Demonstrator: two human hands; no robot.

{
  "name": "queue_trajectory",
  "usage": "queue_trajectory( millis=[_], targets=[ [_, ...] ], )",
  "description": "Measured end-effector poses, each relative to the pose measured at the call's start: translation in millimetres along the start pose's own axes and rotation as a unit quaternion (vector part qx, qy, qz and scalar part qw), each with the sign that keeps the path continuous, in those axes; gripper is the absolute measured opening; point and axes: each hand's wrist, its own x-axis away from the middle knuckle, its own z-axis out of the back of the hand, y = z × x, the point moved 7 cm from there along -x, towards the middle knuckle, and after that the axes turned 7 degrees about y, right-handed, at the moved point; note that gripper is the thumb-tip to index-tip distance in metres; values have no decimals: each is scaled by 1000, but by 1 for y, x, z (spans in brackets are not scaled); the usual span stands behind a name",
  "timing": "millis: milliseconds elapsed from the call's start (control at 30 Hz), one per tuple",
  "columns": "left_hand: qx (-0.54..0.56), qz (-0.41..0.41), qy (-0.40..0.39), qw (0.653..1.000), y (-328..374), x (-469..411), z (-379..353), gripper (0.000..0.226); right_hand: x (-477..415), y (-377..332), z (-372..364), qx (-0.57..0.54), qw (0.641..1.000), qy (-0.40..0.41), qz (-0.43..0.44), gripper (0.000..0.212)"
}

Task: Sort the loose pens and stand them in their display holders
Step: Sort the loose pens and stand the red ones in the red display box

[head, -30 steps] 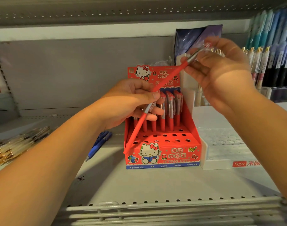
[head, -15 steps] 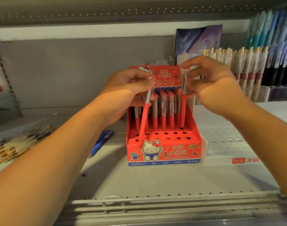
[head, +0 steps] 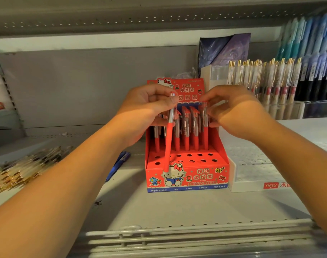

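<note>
Red cardboard makes up the display holder (head: pixel 187 175), which stands in the middle of the shelf (head: pixel 177 207), set back from its front rail. Its back row carries a line of upright red pens, and the holes in front of them are open. The left hand (head: pixel 146 108) pinches a loose red pen (head: pixel 168 144) near its top between thumb and fingers. That pen hangs almost upright, with its lower end over the front left holes, and whether it has entered one cannot be told. The right hand (head: pixel 239 112) has its fingers curled round the top of the end pen (head: pixel 205 131), which stands at the right end of the back row. Blue pens (head: pixel 120 162) lie flat on the shelf just left of the holder. A heap of gold-trimmed pens (head: pixel 23 168) lies by the shelf's left edge. A white holder (head: pixel 250 186) sits just beside the red one on its right, and gold-clipped pens (head: pixel 267 79) stand in a rack toward the back right.
</note>
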Motion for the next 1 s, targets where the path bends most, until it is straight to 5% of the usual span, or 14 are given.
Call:
queue_trajectory(
  millis=[200, 367, 467, 567, 700, 900, 1000],
  targets=[
    [-13, -14, 10, 1000, 1, 0, 1, 7, 4, -11, -2, 271, 959, -24, 75, 31],
    [-3, -22, 30, 999, 5, 0, 3, 8, 11, -20, 1, 338, 931, 14, 135, 35],
    [14, -35, 48, 998, 9, 0, 5, 9, 20, -44, 8, 194, 950, 113, 214, 38],
    [24, -53, 62, 996, 13, -1, 6, 10, 25, -47, -13, -53, 989, 38, 136, 21],
    [15, -70, 74, 995, 16, -2, 8, 11, 29, -47, -39, -221, 973, -45, 58, 33],
    [-13, -80, 101, 992, 18, -2, 11, 5, 26, -47, -41, -225, 971, -34, 71, 42],
    [-60, -29, 205, 977, 12, -8, 28, 6, 23, -48, -40, -203, 975, -18, 83, 47]
  ],
)
